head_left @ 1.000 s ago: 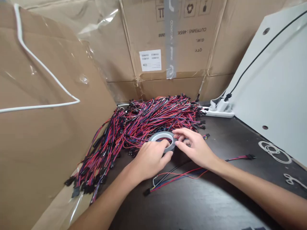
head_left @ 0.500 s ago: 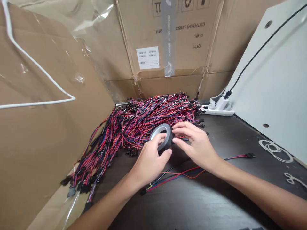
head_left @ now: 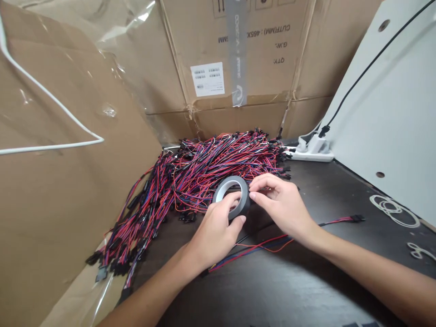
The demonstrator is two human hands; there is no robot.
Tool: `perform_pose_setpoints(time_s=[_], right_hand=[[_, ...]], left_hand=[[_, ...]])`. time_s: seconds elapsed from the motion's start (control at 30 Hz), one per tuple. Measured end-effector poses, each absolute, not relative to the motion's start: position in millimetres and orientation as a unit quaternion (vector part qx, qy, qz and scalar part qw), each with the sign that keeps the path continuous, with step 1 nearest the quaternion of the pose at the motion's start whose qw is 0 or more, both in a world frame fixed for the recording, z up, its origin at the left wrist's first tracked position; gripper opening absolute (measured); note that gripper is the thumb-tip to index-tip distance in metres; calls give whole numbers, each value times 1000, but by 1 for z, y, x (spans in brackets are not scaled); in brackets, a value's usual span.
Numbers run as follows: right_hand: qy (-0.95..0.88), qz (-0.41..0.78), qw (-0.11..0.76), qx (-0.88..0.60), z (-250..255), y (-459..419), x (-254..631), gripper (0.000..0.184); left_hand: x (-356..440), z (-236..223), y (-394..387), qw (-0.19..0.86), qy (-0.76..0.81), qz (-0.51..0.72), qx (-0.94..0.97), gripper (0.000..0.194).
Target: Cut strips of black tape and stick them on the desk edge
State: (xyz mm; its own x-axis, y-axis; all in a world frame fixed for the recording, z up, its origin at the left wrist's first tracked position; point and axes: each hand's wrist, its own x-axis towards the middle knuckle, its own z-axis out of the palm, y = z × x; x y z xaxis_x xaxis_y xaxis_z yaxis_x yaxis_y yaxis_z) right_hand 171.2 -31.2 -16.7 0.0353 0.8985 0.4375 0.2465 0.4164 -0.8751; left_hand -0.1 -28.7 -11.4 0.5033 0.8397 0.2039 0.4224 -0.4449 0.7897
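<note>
My left hand [head_left: 220, 229] holds a roll of black tape [head_left: 243, 206] with a pale inner core, fingers through the ring and thumb along its outer edge. At the roll's right edge, my right hand [head_left: 282, 204] has thumb and forefinger drawn into a pinch on the tape; a loose end cannot be made out. Under both hands a wire harness [head_left: 252, 250] of red, blue, black and orange wires lies across the table, with a black connector [head_left: 357, 218] at its right end. Part of this harness is hidden by the right wrist.
A large heap of wire harnesses [head_left: 218, 168] lies behind the roll and spills left. A power strip [head_left: 311, 156] with plugs stands at the back right. Coiled pale cord [head_left: 391, 211] and scissors [head_left: 419, 250] lie right. Cardboard [head_left: 122, 113] and a white panel [head_left: 391, 104] border the table.
The roll has turned a little to face me more and shifted slightly right with my left hand. My right thumb and forefinger have drawn closer together at its edge.
</note>
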Motion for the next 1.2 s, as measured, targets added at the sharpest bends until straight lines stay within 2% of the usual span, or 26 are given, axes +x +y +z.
perform_pose_setpoints(time_s=[0.23, 0.5, 0.67, 0.87, 1.0, 1.1, 1.2], right_hand=[[-614, 339, 566, -434, -19, -27, 172, 8], [-677, 217, 559, -426, -14, -38, 167, 11], [-700, 183, 567, -393, -13, -45, 165, 13], [-729, 149, 570, -349, -12, -49, 161, 14], [-735, 141, 577, -327, -13, -51, 161, 13], [-729, 130, 580, -338, -15, -50, 162, 13], [-710, 111, 588, -372, -16, -48, 163, 11]], left_hand=[[-1, -12, -25, 343, 394, 302, 797, 39], [-4, -13, -24, 345, 381, 343, 786, 42], [-4, -11, -24, 334, 375, 363, 785, 41], [-9, -6, -24, 320, 376, 359, 792, 56], [-11, -2, -24, 253, 358, 329, 837, 47], [-11, 0, -23, 239, 359, 313, 847, 37], [-13, 1, -22, 227, 366, 309, 848, 34]])
